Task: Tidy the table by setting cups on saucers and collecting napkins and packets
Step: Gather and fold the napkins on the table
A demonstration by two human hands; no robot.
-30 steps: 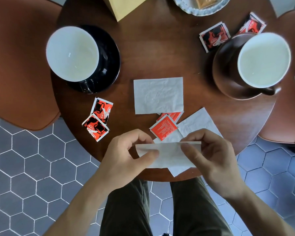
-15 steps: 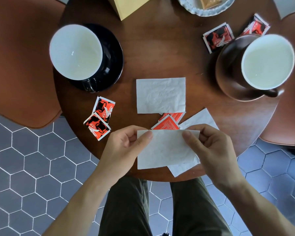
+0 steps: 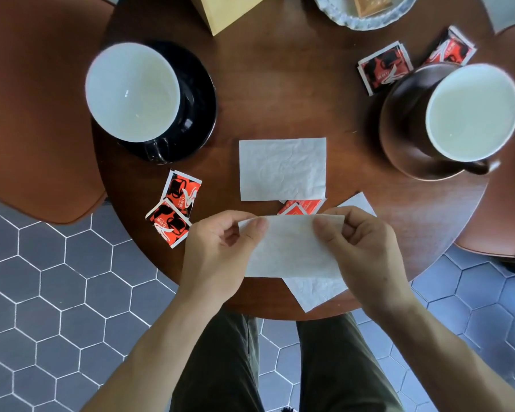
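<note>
Both hands hold one white napkin [image 3: 292, 248] just above the table's near edge: my left hand [image 3: 217, 254] pinches its top left corner, my right hand [image 3: 366, 251] its top right. A second napkin [image 3: 315, 291] lies under it, and a third napkin [image 3: 282, 169] lies flat at the table's middle. Red packets [image 3: 305, 206] peek out between them. Two red-and-black packets [image 3: 176, 208] lie to the left, two more packets [image 3: 384, 66] at the far right. A white-lined cup [image 3: 133, 92] stands on a black saucer [image 3: 201, 114]; another cup [image 3: 473, 111] stands on a brown saucer [image 3: 399, 126].
The round wooden table [image 3: 280, 84] has brown chairs [image 3: 33, 114] on the left and right. A yellow box [image 3: 229, 10] and a glass dish [image 3: 366, 13] with a biscuit sit at the far edge. Grey hexagon floor tiles and my legs show below.
The napkin, folded narrow a second ago, is now spread to a full rectangle between my hands and covers more of the red packets behind it.
</note>
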